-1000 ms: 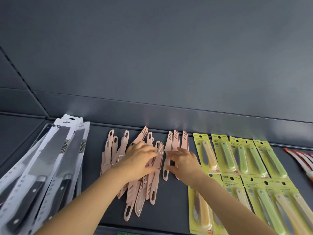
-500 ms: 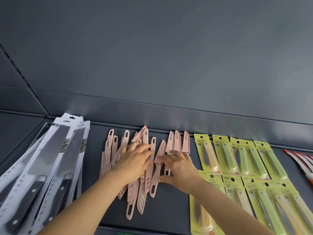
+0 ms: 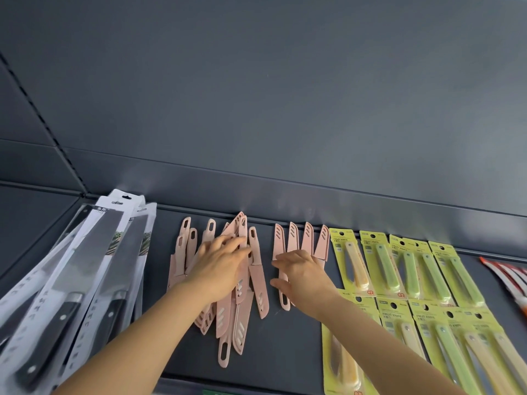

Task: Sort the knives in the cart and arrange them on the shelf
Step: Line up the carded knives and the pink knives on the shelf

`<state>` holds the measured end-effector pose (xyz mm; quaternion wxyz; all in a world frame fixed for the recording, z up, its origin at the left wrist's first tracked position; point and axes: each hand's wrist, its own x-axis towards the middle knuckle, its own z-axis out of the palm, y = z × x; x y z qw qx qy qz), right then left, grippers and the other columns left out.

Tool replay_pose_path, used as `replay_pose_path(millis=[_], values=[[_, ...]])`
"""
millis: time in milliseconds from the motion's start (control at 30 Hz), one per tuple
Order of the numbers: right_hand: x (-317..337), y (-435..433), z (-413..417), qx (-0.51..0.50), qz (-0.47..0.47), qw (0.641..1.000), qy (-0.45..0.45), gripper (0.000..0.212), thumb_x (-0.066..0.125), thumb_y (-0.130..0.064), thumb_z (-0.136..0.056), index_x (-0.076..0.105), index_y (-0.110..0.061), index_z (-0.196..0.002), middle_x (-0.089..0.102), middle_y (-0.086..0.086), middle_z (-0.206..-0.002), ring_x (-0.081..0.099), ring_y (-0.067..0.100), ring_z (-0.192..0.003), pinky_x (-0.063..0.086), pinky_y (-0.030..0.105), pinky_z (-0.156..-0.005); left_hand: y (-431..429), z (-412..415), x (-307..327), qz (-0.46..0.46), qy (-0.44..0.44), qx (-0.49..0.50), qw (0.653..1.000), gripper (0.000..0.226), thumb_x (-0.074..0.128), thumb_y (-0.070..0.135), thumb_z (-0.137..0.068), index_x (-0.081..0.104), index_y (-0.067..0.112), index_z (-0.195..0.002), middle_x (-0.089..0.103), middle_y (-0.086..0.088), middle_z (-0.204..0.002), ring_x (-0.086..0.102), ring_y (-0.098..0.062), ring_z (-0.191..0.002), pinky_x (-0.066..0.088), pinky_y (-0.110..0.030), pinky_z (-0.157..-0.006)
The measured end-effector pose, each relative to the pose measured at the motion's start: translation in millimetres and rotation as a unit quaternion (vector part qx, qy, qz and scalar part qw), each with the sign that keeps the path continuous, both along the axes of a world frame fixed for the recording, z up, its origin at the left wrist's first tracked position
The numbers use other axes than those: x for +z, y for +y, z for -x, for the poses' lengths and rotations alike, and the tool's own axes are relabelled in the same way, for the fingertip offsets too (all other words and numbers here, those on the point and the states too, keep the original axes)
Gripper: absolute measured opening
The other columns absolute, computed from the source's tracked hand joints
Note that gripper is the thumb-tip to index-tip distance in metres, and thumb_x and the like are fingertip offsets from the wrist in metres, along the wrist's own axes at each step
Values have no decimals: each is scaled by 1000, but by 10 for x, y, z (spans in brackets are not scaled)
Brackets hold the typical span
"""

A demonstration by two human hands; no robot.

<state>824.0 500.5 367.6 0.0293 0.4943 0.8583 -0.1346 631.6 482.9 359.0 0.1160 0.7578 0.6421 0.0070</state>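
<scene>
A loose pile of pink sheathed knives [image 3: 228,309] lies on the dark shelf [image 3: 285,352]. My left hand [image 3: 219,266] rests flat on the pile, fingers spread and touching one knife near its top. To the right, several pink knives [image 3: 299,238] stand in a tidy row, sheath tips toward the back wall. My right hand [image 3: 302,275] lies over that row with straight fingers pressing the knives down. The lower parts of the row are hidden under that hand.
Large boxed kitchen knives [image 3: 85,280] in white packs lean at the left. Yellow carded fruit knives [image 3: 413,266] fill the right in two rows. Red-handled items [image 3: 510,277] show at the far right edge. The shelf's back wall [image 3: 285,195] rises just behind everything.
My right hand slid a pink knife rightward into the row, which now holds one more. A gap opened between the pile and the row. My left hand stayed on the pile.
</scene>
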Motion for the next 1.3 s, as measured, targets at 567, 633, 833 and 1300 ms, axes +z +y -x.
replay_pose_path(millis=[567, 633, 833, 1300], values=[[31, 382, 685, -206, 54, 976, 52, 15, 59, -10, -87, 61, -5, -101, 63, 12, -100, 60, 29, -89, 41, 27, -67, -152, 219, -43, 28, 0, 8, 1000, 51, 41, 50, -93, 30, 38, -142, 11, 14, -154, 1, -15, -143, 10, -51, -113], [46, 390, 728, -210, 58, 975, 38, 12, 60, -10, -86, 58, -6, -97, 59, 11, -93, 57, 27, -85, 40, 27, -67, -157, 243, -53, 22, -4, 8, 1000, 50, 42, 48, -93, 32, 39, -141, 11, 14, -154, 1, -15, -143, 10, -52, -113], [125, 456, 758, -233, 137, 961, 56, 19, 67, -19, -81, 54, -7, -85, 48, 2, -74, 48, 13, -62, 37, 20, -51, -154, 308, -78, 9, -9, 6, 1000, 46, 40, 43, -96, 32, 38, -140, 12, 13, -154, 3, -15, -143, 14, -49, -113], [500, 359, 294, -19, -163, 956, 245, 24, 51, -19, -93, 70, -10, -81, 61, 5, -80, 59, 23, -68, 48, 32, -61, -137, 216, -91, -48, -19, 45, 998, 43, 36, 37, -97, 33, 32, -140, 17, 13, -154, 13, -16, -140, 16, -44, -111]])
